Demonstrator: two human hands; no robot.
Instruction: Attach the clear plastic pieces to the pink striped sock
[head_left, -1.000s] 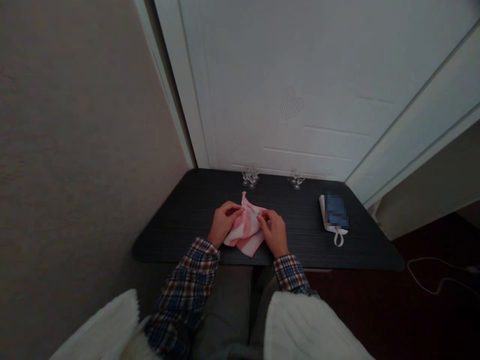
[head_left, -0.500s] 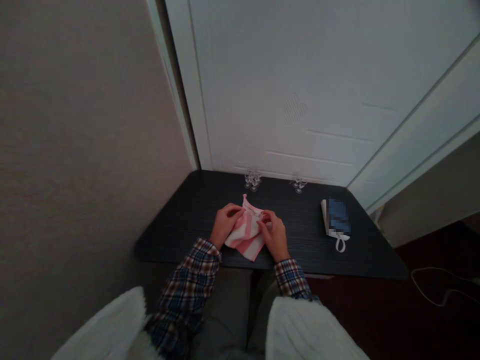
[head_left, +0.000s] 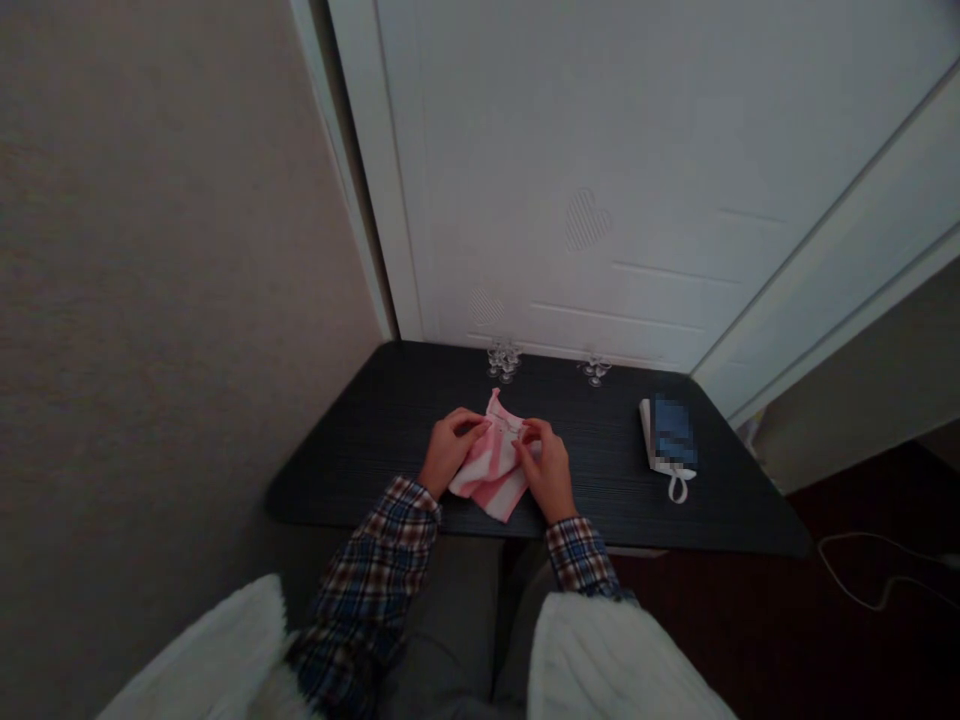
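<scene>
A small pink-and-white striped cloth [head_left: 493, 466] lies bunched on the dark table between my hands. One narrow corner of it points up and away from me. My left hand [head_left: 451, 447] pinches the cloth's left upper edge between thumb and fingertips. On the other side, my right hand [head_left: 548, 466] grips the right upper edge with bent fingers. The edge between the two hands looks gathered, but its fine detail is too small to make out.
The black table [head_left: 352, 450] meets a white panelled door [head_left: 495, 180] at the back. Small clear pieces stand there in a left cluster [head_left: 503, 362] and a right cluster [head_left: 595, 371]. A blue-and-white item with a loop [head_left: 672, 435] lies at the right. A wall [head_left: 187, 250] rises at left.
The view has shifted very slightly. Both hands keep their hold on the cloth in nearly the same place.
</scene>
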